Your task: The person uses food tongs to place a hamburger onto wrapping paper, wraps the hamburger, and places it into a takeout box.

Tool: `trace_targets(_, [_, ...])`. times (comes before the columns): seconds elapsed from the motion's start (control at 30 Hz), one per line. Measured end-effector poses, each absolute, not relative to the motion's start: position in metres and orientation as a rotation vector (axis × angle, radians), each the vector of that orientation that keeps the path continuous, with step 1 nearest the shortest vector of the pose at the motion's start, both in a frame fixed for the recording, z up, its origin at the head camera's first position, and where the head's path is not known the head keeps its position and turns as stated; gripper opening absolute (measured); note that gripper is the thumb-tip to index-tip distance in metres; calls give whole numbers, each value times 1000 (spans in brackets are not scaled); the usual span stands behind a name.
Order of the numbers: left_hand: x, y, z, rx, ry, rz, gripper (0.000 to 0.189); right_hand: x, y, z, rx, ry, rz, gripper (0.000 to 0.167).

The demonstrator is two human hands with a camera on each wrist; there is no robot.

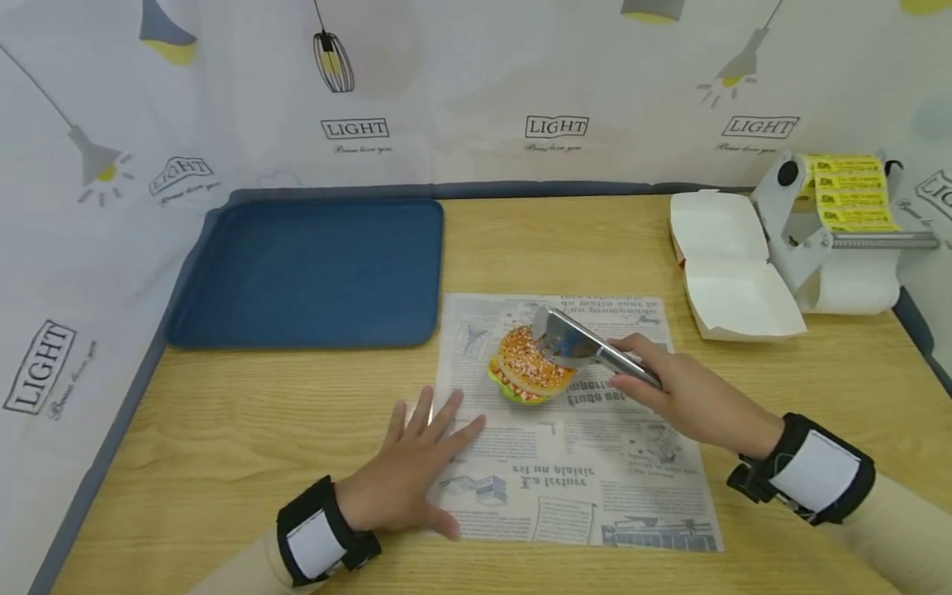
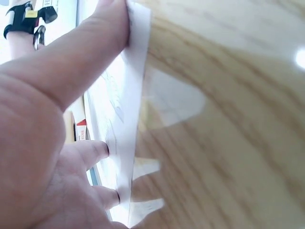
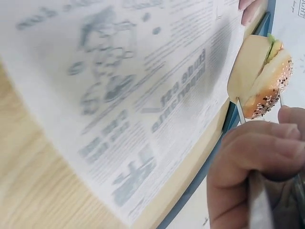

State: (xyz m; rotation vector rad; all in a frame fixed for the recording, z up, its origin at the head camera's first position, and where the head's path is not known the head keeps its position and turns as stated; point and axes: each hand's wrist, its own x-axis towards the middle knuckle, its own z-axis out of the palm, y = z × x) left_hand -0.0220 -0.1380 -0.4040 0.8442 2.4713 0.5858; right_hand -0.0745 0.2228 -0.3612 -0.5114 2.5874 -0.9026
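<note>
A toy-like sesame-bun burger [image 1: 524, 368] [image 3: 262, 81] is over the newsprint-patterned sheet of paper [image 1: 550, 442]. My right hand [image 1: 680, 392] holds metal tongs [image 1: 606, 351], whose slotted head overlaps the bun's upper right side. In the right wrist view the tong arms straddle the burger, and the curled fingers [image 3: 252, 148] wrap the handles. My left hand [image 1: 409, 471] lies with fingers spread at the paper's left edge. The left wrist view shows its thumb and fingertips right at that edge [image 2: 138, 95].
A blue tray [image 1: 312, 273] lies at the back left of the wooden table [image 1: 245, 463]. At the back right, an unfolded white box [image 1: 744, 289] stands beside a label dispenser [image 1: 855, 240] with a roll of yellow labels. A printed curtain backs the table.
</note>
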Motion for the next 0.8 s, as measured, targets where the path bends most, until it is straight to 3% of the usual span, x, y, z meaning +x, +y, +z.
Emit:
trace_targets(0.3, [-23, -139, -406, 871, 2459, 594, 123, -60, 249, -364, -429, 2586, -874, 46])
trace_targets(0.8, [-24, -141, -409, 860, 2449, 606, 123, -55, 252, -375, -421, 2579, -898, 49])
